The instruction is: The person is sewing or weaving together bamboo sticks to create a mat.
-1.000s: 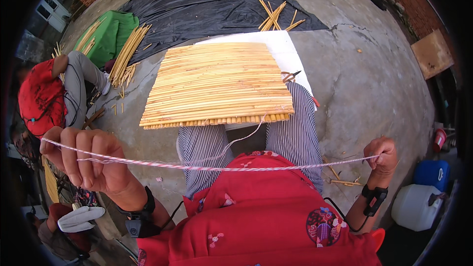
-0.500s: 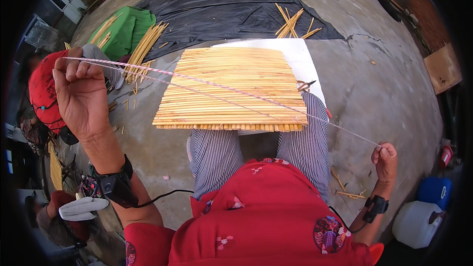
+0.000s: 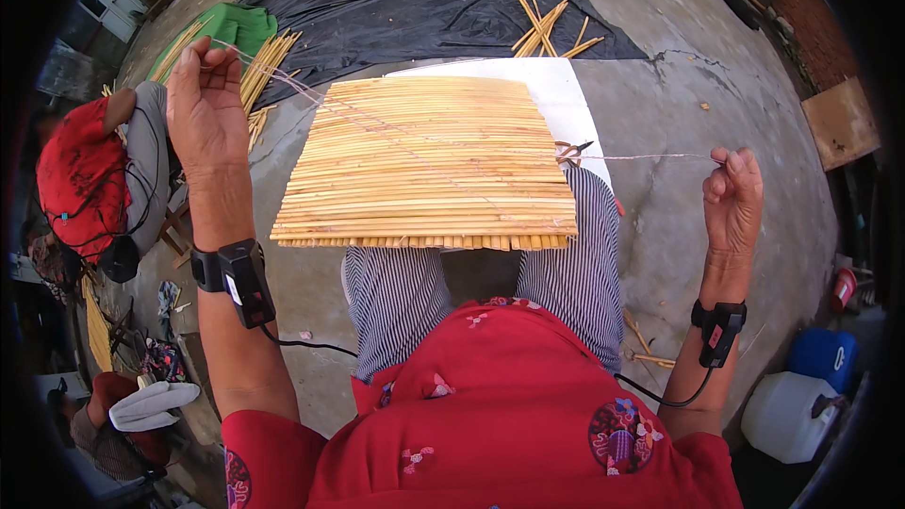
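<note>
A mat of yellow reed stalks (image 3: 424,160), laid side by side, rests across my knees and overhangs them. Thin pink-and-white string (image 3: 650,156) stretches over it between my two hands. Raised beyond the mat's left side, my left hand (image 3: 209,108) has its fingers curled around one end of the string. Out to the right, my right hand (image 3: 733,193) pinches the other end between thumb and fingers. Beside the mat's right edge lies a small cutting tool (image 3: 573,153) with brown handles and dark blades. A white board (image 3: 570,104) shows behind the mat.
Ahead, a black sheet (image 3: 396,14) covers the ground, with loose stalks (image 3: 539,30) on it. A green cover (image 3: 240,28) and more stalks (image 3: 264,71) lie left. A person in red (image 3: 85,170) sits left. Blue (image 3: 822,358) and white (image 3: 787,415) jugs stand right.
My right hand has risen and moved further from me. My left hand has shifted right and slightly up. The string's right part now runs higher, nearly level, and the string hangs looser on the left.
</note>
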Demonstrator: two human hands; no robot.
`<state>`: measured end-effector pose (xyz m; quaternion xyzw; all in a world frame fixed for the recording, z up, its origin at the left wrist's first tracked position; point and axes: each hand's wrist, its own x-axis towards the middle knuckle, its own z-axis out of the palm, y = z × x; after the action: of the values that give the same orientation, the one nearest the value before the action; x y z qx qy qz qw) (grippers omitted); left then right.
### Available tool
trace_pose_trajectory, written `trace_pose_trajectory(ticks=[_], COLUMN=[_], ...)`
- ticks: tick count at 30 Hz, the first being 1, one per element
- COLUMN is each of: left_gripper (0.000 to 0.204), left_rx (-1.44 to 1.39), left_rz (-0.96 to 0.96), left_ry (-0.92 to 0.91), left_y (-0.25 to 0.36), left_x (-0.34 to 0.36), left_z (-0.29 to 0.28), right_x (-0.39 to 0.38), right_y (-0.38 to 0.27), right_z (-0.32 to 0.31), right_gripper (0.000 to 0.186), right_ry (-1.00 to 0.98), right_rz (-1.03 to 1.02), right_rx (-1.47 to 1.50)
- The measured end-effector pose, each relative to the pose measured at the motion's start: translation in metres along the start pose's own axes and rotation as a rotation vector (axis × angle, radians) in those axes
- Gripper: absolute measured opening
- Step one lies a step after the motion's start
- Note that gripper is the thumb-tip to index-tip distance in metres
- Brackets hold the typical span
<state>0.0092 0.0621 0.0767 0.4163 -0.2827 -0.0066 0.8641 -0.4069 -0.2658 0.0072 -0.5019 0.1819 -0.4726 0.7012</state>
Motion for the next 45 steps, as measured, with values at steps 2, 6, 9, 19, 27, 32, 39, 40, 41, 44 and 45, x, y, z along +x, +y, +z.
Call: trace_pose_trajectory(ticks=[2,6,9,19,27,32,39,40,41,44,45], left_gripper=[0.033,0.037,0.022,0.05,0.038,0.04,0.047,0.049,0.049,0.043,0.043], left_rx=[0.497,1.331,0.612,-0.345,-0.258,-0.27,-0.337,-0.356,-0.361,-0.277,-0.28], left_rz=[-0.24,0.051,-0.808,-1.275,-1.131,-1.123,-1.106,-1.143,-1.144,-1.114,-1.114], left_ry=[-0.364,-0.709,-0.579,-0.171,0.152,0.102,-0.022,-0.036,-0.031,-0.008,-0.001], left_y=[-0.021,-0.043,-0.031,-0.078,-0.098,-0.102,-0.089,-0.091,-0.09,-0.087,-0.086], left_x=[-0.028,-0.067,-0.138,-0.261,-0.255,-0.264,-0.265,-0.263,-0.263,-0.265,-0.267], left_z=[0.048,0.039,0.047,0.042,0.067,0.044,0.027,0.022,0.023,0.025,0.025], right_x=[0.004,-0.005,-0.008,-0.028,-0.037,-0.05,-0.089,-0.094,-0.097,-0.099,-0.1], right_y=[0.015,0.045,0.07,0.098,0.111,0.101,0.07,0.074,0.077,0.081,0.083], right_z=[0.058,0.119,0.12,0.116,0.107,0.107,0.108,0.109,0.111,0.111,0.11], right_gripper=[0.013,0.018,0.018,0.02,0.015,0.015,0.016,0.015,0.015,0.015,0.014], right_ry=[-0.183,-0.518,-0.58,-0.587,-0.539,-0.551,-0.616,-0.63,-0.647,-0.575,-0.556], right_rz=[0.089,0.21,0.248,0.39,0.368,0.445,0.595,0.542,0.489,0.489,0.503], right_rx=[-0.082,-0.365,-0.657,-0.535,-0.475,-0.391,-0.404,-0.49,-0.576,-0.54,-0.506])
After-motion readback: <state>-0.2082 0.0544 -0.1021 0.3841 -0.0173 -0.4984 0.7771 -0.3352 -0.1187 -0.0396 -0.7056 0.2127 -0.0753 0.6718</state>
